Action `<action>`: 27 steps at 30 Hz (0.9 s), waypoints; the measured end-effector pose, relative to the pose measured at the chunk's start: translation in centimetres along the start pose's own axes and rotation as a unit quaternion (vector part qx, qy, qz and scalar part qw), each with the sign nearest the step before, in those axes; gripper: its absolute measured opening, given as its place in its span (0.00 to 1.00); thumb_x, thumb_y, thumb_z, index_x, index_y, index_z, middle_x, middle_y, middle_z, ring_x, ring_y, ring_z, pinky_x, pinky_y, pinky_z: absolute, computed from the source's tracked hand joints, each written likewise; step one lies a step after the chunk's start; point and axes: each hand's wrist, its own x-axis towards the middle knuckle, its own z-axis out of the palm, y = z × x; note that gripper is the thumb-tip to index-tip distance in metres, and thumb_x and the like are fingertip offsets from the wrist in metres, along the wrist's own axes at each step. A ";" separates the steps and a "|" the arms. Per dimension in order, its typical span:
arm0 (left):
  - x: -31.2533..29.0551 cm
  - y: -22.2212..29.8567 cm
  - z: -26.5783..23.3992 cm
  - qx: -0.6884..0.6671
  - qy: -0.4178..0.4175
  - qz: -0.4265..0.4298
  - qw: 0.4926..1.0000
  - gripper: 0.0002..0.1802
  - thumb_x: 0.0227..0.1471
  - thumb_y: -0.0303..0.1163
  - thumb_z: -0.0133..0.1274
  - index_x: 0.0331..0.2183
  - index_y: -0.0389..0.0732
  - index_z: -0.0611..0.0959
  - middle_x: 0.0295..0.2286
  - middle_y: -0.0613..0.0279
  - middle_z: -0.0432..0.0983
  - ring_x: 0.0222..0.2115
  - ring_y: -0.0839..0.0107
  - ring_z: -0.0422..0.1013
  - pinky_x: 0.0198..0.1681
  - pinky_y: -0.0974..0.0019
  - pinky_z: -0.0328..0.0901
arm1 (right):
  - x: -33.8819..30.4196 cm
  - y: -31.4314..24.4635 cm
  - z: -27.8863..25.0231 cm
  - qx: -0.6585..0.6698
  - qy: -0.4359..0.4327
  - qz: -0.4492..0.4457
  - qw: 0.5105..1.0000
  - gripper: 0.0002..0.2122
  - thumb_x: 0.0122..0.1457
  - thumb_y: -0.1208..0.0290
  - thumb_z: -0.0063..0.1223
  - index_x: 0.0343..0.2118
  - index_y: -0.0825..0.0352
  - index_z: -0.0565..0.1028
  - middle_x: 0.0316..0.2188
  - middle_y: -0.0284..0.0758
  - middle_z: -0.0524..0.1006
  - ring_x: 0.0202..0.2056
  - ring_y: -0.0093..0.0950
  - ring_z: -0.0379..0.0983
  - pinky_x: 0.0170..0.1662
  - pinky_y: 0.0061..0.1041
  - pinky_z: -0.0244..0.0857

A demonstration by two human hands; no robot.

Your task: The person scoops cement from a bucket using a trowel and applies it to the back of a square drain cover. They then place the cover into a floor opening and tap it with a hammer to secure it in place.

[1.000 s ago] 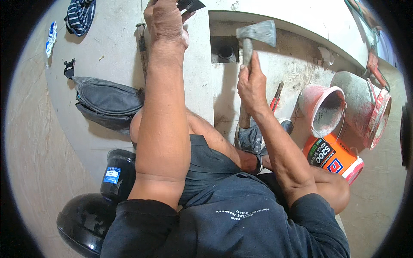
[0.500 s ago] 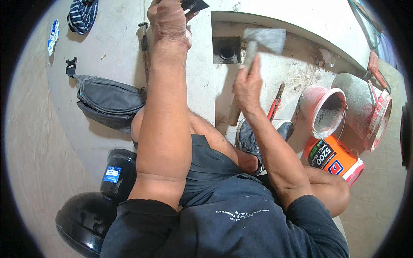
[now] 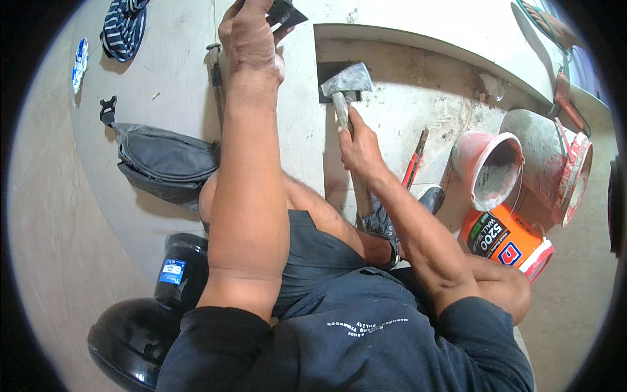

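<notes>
My right hand is closed round the wooden handle of a hatchet. Its grey, dusty head with a flared blade hangs over the square drain opening in the recessed floor and hides much of it. At the top edge, on the raised pale slab, my left hand is closed on a dark, flat, sharp-cornered piece. The fingers partly cover that piece, so its kind cannot be made out. Next to the left forearm lies a long-handled hammer.
A red utility knife lies near my shoe. Right of it are a pink bucket, a larger cement-stained bucket and an orange pail. At left are a black waist bag, striped cloth and black helmet.
My right hand has swung the hatchet left and down, from beside the drain opening to over it. My left hand and its dark piece have shifted slightly left in the picture.
</notes>
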 end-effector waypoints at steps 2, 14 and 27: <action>0.1 -0.2 -0.3 -0.019 0.010 0.010 1.000 0.29 0.52 0.47 0.62 0.50 0.38 0.84 0.43 0.55 0.83 0.40 0.68 0.76 0.42 0.63 0.71 | -1.7 1.4 0.3 0.067 0.053 -0.024 0.996 0.28 0.70 0.71 0.45 0.71 0.68 0.56 0.26 0.34 0.74 0.18 0.21 0.71 0.17 0.27 0.68; -0.1 -0.2 -0.5 -0.016 0.013 0.038 0.999 0.29 0.52 0.46 0.63 0.50 0.36 0.82 0.41 0.53 0.82 0.40 0.65 0.78 0.43 0.59 0.74 | 3.6 10.9 -15.0 -0.142 0.288 -0.058 0.945 0.22 0.66 0.59 0.54 0.55 0.72 0.73 0.35 0.51 0.83 0.38 0.48 0.82 0.46 0.45 0.73; 0.3 -0.8 -1.1 0.021 0.013 0.059 0.998 0.30 0.53 0.44 0.63 0.50 0.33 0.79 0.40 0.47 0.78 0.41 0.57 0.80 0.48 0.49 0.77 | 5.1 9.9 -14.6 -0.424 0.411 -0.138 0.795 0.21 0.61 0.71 0.55 0.58 0.66 0.75 0.45 0.48 0.73 0.49 0.46 0.70 0.54 0.42 0.65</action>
